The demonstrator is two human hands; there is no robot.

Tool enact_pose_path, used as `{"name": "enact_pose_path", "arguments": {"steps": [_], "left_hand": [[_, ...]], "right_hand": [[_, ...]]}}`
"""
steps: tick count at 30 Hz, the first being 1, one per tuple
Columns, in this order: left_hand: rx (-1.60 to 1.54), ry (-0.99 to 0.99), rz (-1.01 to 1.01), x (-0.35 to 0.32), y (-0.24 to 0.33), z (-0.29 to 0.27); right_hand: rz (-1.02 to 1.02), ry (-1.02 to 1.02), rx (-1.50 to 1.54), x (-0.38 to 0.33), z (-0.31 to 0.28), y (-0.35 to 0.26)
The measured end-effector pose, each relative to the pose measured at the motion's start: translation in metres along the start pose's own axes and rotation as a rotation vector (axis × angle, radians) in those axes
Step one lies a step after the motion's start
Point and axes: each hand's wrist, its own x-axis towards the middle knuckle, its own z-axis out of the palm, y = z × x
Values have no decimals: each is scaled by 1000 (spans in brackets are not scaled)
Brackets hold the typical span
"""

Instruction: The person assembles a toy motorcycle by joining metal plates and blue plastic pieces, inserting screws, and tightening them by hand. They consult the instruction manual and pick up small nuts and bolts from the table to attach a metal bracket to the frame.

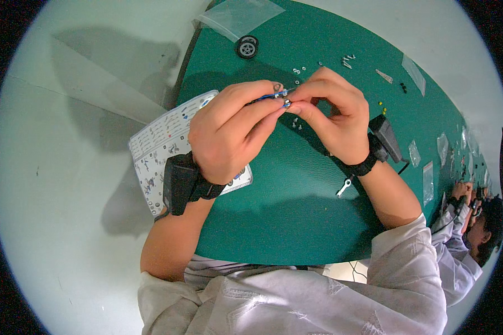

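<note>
My left hand [233,129] and my right hand [333,113] meet above a green mat [279,212]. Between their fingertips is a small blue and silver metal part [283,97]. The left thumb and forefinger pinch it from the left, the right fingers pinch it from the right. Each wrist wears a black band with a black box. Small screws and washers [297,70] lie on the mat just beyond the hands. A small black wheel [247,47] rests farther back.
A printed instruction sheet [159,139] lies under my left wrist at the mat's left edge. A small silver wrench [344,187] lies below my right wrist. Clear plastic bags [241,15] sit at the back and along the right. Another person [475,223] works at right.
</note>
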Motion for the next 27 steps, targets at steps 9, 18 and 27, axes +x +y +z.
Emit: {"name": "enact_pose_path", "arguments": {"steps": [9, 18, 27], "left_hand": [[-5, 2, -14, -2, -1, 2], [6, 3, 4, 1, 1, 1], [-13, 11, -3, 1, 2, 0]], "right_hand": [[18, 11, 58, -1, 2, 2], [24, -23, 29, -1, -2, 5], [-81, -27, -52, 1, -6, -2]]}}
